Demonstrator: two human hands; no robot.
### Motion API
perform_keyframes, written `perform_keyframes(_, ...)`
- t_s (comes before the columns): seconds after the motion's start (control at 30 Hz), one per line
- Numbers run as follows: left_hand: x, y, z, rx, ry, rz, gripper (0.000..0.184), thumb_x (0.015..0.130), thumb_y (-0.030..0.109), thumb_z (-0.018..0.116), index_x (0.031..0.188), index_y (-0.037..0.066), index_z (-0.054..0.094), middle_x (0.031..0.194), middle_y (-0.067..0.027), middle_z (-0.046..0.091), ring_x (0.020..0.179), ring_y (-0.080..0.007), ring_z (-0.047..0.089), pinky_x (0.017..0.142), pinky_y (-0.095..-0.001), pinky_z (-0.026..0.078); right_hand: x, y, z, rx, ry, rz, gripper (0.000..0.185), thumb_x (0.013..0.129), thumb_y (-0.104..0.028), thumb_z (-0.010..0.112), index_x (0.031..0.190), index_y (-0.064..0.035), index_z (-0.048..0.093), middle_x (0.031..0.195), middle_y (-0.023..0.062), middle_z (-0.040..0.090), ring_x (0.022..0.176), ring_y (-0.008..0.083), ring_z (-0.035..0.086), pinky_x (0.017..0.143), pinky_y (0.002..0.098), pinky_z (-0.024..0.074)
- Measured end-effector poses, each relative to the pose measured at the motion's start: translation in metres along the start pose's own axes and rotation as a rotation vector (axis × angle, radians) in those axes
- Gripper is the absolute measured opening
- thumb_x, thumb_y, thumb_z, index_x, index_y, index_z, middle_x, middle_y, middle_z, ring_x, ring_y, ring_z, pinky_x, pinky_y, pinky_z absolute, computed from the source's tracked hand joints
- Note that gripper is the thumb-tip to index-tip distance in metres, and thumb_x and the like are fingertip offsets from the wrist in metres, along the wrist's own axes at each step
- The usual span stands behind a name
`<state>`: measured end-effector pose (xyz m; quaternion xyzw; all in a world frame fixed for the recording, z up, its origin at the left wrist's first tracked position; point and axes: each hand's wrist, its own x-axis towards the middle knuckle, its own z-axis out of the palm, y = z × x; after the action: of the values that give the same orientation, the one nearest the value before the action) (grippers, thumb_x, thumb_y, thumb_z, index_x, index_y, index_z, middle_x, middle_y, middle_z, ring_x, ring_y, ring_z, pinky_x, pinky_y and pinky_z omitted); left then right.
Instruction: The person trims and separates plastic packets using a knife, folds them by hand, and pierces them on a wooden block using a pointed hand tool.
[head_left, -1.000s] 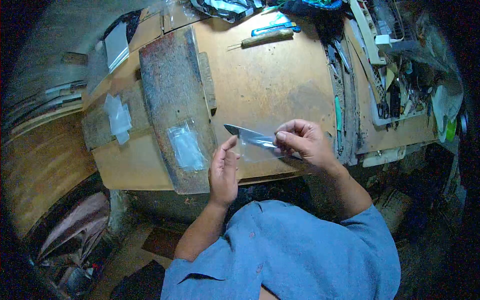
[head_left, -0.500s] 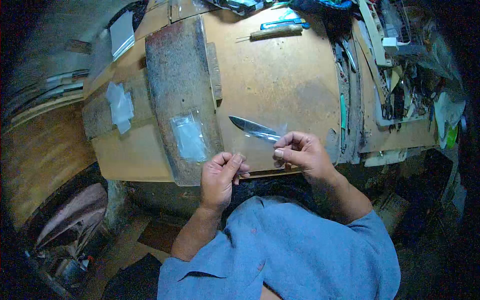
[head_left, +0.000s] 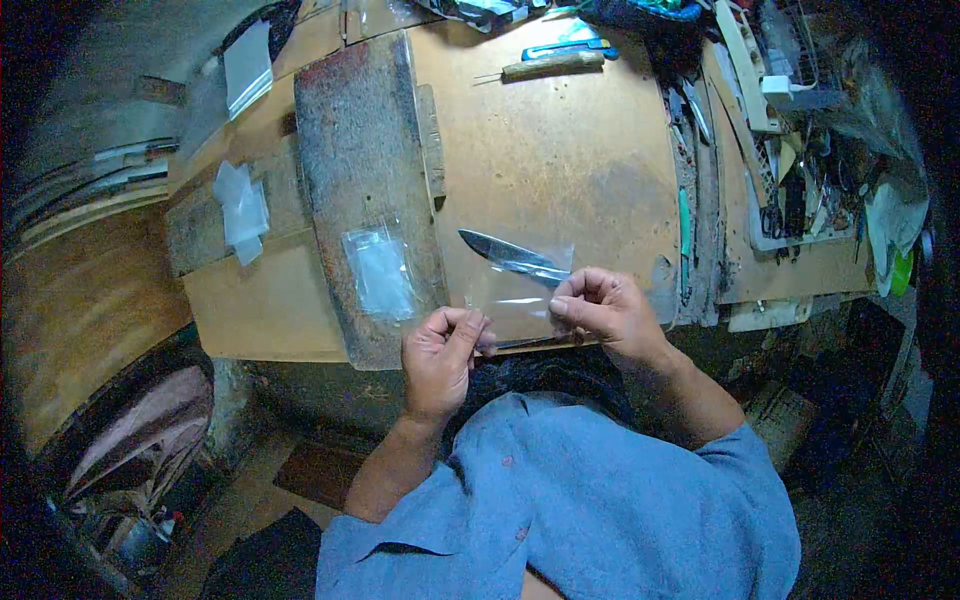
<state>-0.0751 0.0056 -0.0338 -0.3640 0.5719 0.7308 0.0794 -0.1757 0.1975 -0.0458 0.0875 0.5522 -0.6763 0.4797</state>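
Observation:
A clear plastic sheet or sleeve (head_left: 515, 308) spans the gap between my hands, low over the table's front edge. My left hand (head_left: 440, 355) pinches its left end between thumb and fingers. At the other end, my right hand (head_left: 615, 315) has its thumb and fingertips closed on the film. Just behind the plastic lies a knife blade (head_left: 510, 255), tip to the left; my right hand and the film cover its other end. To the left, a pile of clear plastic pieces (head_left: 382, 278) rests on a dark worn board (head_left: 360, 140).
More translucent plastic (head_left: 241, 212) lies farther left. A wooden-handled awl (head_left: 552, 68) and a blue cutter (head_left: 570, 47) lie at the back of the wooden table (head_left: 545, 140). Along the right edge is a green stick-like tool (head_left: 685, 225), with a cluttered tray (head_left: 800, 235) beyond.
The plastic between my hands now shows spread out, with light glinting off it. Both hands stay in nearly the same place, and the blade lies still.

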Motion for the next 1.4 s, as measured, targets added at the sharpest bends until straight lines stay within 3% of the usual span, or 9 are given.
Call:
perform_keyframes(0.33, -0.001, 0.0, -0.005, 0.014, 0.023, -0.005, 0.021, 0.093, 0.021, 0.055, 0.083, 0.003, 0.06, 0.068, -0.0049, 0.063, 0.054, -0.0077, 0.057, 0.046, -0.0183, 0.039, -0.006, -0.002, 0.004, 0.029, 0.053, 0.075, 0.013, 0.086, -0.016, 0.062, 0.085, -0.0025, 0.062, 0.071, 0.0015, 0.061, 0.064, 0.007, 0.055, 0.056, 0.0212, 0.0429)
perform_keyframes(0.43, -0.002, 0.002, -0.006, 0.045, 0.032, -0.02, 0.024, 0.093, 0.025, 0.052, 0.084, 0.004, 0.06, 0.066, -0.0061, 0.063, 0.053, -0.0116, 0.058, 0.047, -0.0204, 0.042, -0.008, -0.006, 0.003, -0.007, 0.061, 0.063, 0.015, 0.087, -0.017, 0.062, 0.085, -0.0026, 0.062, 0.071, -0.0003, 0.06, 0.062, 0.0062, 0.053, 0.055, 0.0202, 0.0413)
perform_keyframes(0.6, -0.006, 0.005, -0.009, -0.197, -0.019, -0.06, 0.031, 0.095, 0.029, 0.049, 0.085, 0.002, 0.06, 0.071, -0.0068, 0.064, 0.058, -0.0104, 0.059, 0.048, -0.0188, 0.039, -0.005, 0.001, -0.003, -0.018, 0.044, 0.051, 0.014, 0.086, -0.017, 0.062, 0.086, -0.0021, 0.062, 0.071, -0.0008, 0.059, 0.062, 0.0061, 0.051, 0.055, 0.0204, 0.04)
perform_keyframes(0.73, -0.007, 0.001, -0.009, -0.19, -0.07, -0.049, 0.024, 0.093, 0.023, 0.053, 0.087, 0.001, 0.06, 0.074, -0.0069, 0.064, 0.06, -0.0105, 0.06, 0.05, -0.0197, 0.042, -0.005, 0.005, -0.002, -0.038, 0.046, 0.008, 0.013, 0.085, -0.015, 0.063, 0.086, -0.0019, 0.063, 0.073, -0.0001, 0.059, 0.062, 0.0065, 0.051, 0.056, 0.0209, 0.04)
perform_keyframes(0.83, -0.006, -0.004, -0.006, -0.073, -0.054, -0.01, 0.01, 0.086, 0.009, 0.064, 0.086, 0.0, 0.061, 0.073, -0.0053, 0.064, 0.063, -0.0098, 0.06, 0.057, -0.0234, 0.05, -0.01, -0.003, 0.006, 0.022, 0.012, 0.021, 0.013, 0.085, -0.016, 0.064, 0.085, -0.002, 0.063, 0.073, -0.0001, 0.059, 0.063, 0.0064, 0.051, 0.057, 0.021, 0.0399)
perform_keyframes(1.07, -0.008, -0.003, -0.005, -0.035, -0.078, -0.002, 0.016, 0.088, 0.015, 0.062, 0.082, 0.001, 0.06, 0.068, -0.0058, 0.063, 0.057, -0.0119, 0.059, 0.052, -0.0235, 0.048, -0.011, 0.001, -0.001, -0.137, 0.014, 0.017, 0.014, 0.086, -0.016, 0.063, 0.087, -0.0016, 0.062, 0.074, 0.0006, 0.06, 0.065, 0.0073, 0.053, 0.06, 0.0217, 0.0424)
perform_keyframes(1.17, -0.009, 0.005, -0.003, 0.082, -0.033, -0.073, 0.021, 0.091, 0.022, 0.058, 0.083, 0.002, 0.061, 0.067, -0.005, 0.063, 0.055, -0.0111, 0.058, 0.047, -0.0215, 0.043, -0.013, -0.001, 0.001, 0.027, -0.009, 0.048, 0.014, 0.086, -0.015, 0.063, 0.087, -0.0011, 0.061, 0.073, 0.0009, 0.06, 0.065, 0.0078, 0.054, 0.06, 0.0221, 0.0431)
perform_keyframes(1.23, -0.008, 0.003, -0.003, 0.047, -0.009, -0.056, 0.024, 0.091, 0.025, 0.057, 0.083, 0.003, 0.061, 0.067, -0.0044, 0.063, 0.055, -0.0104, 0.058, 0.045, -0.0208, 0.04, -0.013, 0.003, 0.001, 0.086, 0.005, -0.003, 0.014, 0.086, -0.017, 0.062, 0.088, -0.0034, 0.059, 0.07, 0.0012, 0.06, 0.058, 0.0061, 0.052, 0.051, 0.0185, 0.039)
perform_keyframes(1.4, -0.008, 0.005, -0.001, -0.022, -0.022, -0.06, 0.018, 0.09, 0.019, 0.058, 0.083, 0.002, 0.061, 0.069, -0.0052, 0.064, 0.056, -0.0098, 0.059, 0.047, -0.0189, 0.043, -0.018, 0.002, -0.005, 0.054, -0.029, 0.034, 0.014, 0.085, -0.016, 0.063, 0.088, -0.0028, 0.059, 0.07, 0.0016, 0.061, 0.058, 0.0061, 0.053, 0.051, 0.0188, 0.0395)
